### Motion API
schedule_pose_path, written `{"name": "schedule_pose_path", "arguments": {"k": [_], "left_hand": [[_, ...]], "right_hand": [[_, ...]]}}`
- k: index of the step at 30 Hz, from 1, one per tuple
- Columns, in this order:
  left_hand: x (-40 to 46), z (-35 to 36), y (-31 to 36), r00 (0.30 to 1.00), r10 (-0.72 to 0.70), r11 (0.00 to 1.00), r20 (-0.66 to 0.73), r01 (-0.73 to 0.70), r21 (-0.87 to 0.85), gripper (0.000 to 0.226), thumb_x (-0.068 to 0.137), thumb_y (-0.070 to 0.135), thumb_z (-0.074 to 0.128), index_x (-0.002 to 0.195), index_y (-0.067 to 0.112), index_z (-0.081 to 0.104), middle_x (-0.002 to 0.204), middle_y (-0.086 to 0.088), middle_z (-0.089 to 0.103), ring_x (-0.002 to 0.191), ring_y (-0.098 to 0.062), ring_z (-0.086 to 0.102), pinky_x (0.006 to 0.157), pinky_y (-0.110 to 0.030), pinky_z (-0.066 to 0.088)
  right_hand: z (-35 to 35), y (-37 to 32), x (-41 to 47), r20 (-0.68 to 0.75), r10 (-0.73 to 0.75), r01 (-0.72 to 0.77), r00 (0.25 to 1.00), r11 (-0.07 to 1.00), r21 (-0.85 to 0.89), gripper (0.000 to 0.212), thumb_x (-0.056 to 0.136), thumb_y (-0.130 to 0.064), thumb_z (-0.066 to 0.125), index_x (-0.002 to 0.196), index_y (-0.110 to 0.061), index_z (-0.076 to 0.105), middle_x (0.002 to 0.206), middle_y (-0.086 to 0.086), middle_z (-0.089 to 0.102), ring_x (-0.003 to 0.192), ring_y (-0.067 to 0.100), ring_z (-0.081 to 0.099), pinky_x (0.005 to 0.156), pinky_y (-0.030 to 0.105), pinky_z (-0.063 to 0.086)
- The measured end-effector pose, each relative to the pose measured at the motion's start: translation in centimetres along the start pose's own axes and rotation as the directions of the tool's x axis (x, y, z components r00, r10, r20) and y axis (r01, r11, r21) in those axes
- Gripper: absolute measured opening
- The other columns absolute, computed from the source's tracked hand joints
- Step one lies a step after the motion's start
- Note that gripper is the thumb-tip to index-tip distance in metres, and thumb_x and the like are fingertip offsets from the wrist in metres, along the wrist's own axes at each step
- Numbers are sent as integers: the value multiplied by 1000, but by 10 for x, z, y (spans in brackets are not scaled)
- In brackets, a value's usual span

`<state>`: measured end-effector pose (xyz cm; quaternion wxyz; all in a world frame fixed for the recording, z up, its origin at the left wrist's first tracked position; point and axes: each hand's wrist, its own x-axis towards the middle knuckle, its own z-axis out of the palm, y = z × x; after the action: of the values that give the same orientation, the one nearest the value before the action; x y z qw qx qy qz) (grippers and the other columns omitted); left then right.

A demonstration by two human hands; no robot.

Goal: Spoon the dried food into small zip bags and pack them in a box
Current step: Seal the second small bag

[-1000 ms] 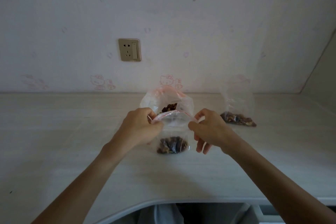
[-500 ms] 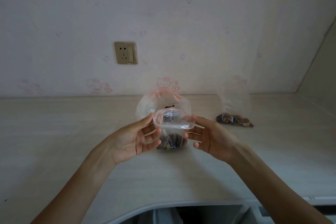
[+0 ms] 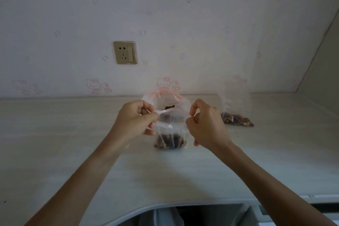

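A small clear zip bag (image 3: 171, 130) with dark dried food in its bottom stands on the pale desk (image 3: 73, 143) at the middle. My left hand (image 3: 134, 122) pinches the bag's top strip at its left end, and my right hand (image 3: 205, 124) pinches the right end. The top edge is stretched flat between them. Right behind it stands a larger clear bag (image 3: 163, 98) with a pinkish rim and dark dried food inside. No spoon and no box are in view.
Another clear bag (image 3: 235, 115) with brown dried food stands to the right, near the wall. A wall socket (image 3: 125, 52) is above the desk. The desk's curved front edge (image 3: 146, 205) runs along the bottom.
Half a second ago both hands were spread wide around the bag's round open mouth. Now the fingers have curled in and pinch the mouth flat at its two ends.
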<state>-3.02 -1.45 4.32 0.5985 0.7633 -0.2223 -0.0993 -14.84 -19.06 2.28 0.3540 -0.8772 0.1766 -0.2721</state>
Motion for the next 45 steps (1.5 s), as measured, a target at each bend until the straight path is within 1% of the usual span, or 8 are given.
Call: {"name": "schedule_pose_path", "arguments": {"k": [7,12,20,29,33,36,40,45], "left_hand": [[0,-5,8,939,343,696,-27,-235,678,12,86,24,70,79,25,60,65,9,62,69,-13,62,59,-27,43],[1,-9,10,978,-132,991,162,125,56,32,93,37,76,85,6,72,69,-2,68,65,-16,70,67,-45,66],[6,-15,0,812,-238,817,534,465,-342,22,81,29,85,99,16,81,101,-4,76,86,-17,76,70,-37,64],[4,-12,2,900,-174,910,400,302,-283,16,66,24,90,75,24,78,77,0,71,62,-6,66,49,-20,52],[8,-12,8,996,12,999,85,-16,47,27,76,1,84,64,20,70,60,0,70,54,-12,69,48,-25,50],[7,-9,11,922,383,824,-64,-309,475,24,68,5,79,61,24,65,54,12,66,53,-3,65,56,-24,48],[5,-6,8,856,516,658,-35,-371,655,24,73,13,73,68,26,54,55,9,59,59,-9,60,56,-28,45],[4,-6,9,997,63,968,-44,-50,248,14,92,17,68,81,12,60,55,1,67,51,-21,71,52,-39,62]], "right_hand": [[-12,-1,7,272,248,-305,930,932,194,14,102,-22,55,105,-9,58,83,13,70,55,22,73,45,30,55],[-25,16,12,515,225,-545,827,543,639,35,106,-26,48,109,-2,72,93,17,74,80,29,75,52,32,56],[-16,30,14,623,116,-630,773,250,735,22,83,-15,74,101,-4,80,99,13,75,83,22,75,58,25,59],[-19,17,16,310,117,-314,943,612,725,15,81,3,79,95,-3,79,74,12,69,63,21,69,59,29,59],[-24,0,12,23,-235,228,972,957,178,26,85,11,70,98,-11,74,60,-3,58,51,19,61,51,23,54],[-23,-8,10,1,-519,506,855,832,-229,36,79,12,65,107,-9,72,66,-25,40,50,4,43,49,20,37],[-20,-10,12,21,-220,219,975,952,-212,21,91,-6,61,111,-13,64,60,-8,60,51,14,59,51,32,54],[-26,0,14,394,236,-406,888,806,432,21,100,-21,64,97,-4,76,72,9,66,64,26,71,55,35,59]]}}
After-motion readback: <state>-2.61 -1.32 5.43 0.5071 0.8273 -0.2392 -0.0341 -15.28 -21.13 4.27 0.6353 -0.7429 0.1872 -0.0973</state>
